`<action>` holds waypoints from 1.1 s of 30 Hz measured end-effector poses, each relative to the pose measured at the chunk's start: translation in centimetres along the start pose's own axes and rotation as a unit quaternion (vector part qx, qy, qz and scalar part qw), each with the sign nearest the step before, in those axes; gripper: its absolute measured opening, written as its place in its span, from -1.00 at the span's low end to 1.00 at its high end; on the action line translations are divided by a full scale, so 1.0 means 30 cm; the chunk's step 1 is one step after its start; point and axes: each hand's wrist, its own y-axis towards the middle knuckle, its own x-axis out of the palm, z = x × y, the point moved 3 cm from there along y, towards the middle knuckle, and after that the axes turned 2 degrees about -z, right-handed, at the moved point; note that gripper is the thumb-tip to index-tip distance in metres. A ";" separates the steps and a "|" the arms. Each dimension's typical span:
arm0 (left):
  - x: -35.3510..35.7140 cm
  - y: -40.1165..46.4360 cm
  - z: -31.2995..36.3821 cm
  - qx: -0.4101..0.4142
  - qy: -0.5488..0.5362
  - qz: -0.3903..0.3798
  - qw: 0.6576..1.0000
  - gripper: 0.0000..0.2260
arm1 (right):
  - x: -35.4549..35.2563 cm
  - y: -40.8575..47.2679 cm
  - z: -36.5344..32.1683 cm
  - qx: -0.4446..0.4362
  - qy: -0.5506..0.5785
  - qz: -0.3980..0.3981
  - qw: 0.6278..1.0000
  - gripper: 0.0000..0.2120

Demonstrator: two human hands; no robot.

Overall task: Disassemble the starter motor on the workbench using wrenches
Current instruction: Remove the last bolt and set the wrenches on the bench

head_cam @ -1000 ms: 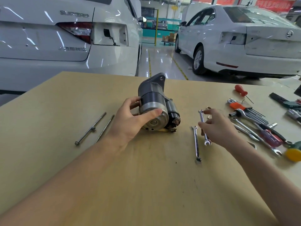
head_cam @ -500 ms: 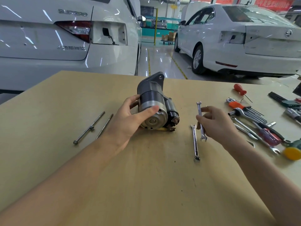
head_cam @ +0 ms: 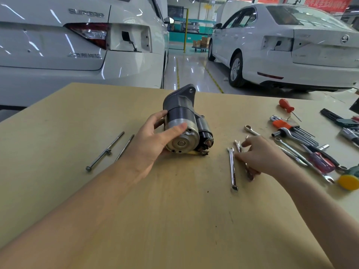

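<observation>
The starter motor lies on the wooden workbench, its silver end cap facing me. My left hand grips that end, thumb across the cap and fingers behind the dark body. My right hand holds a small combination wrench down at the bench surface. The wrench's open end pokes out past the fingers and its tail shows under the palm. A longer wrench lies just left of it. A third wrench's ring end shows beyond my fingers.
Two long through bolts lie left of my left forearm. At the right are several more wrenches and hex keys, a red screwdriver and a yellow-capped tool. Two white cars stand beyond the bench's far edge.
My right hand picked the small wrench up off the bench, then brought it back down beside the longer wrench. My left hand kept its grip on the motor.
</observation>
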 end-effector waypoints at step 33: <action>-0.019 0.004 0.015 -0.012 -0.071 0.007 0.997 -0.56 | 0.046 -0.136 -0.319 -0.530 0.087 0.370 0.758 -0.93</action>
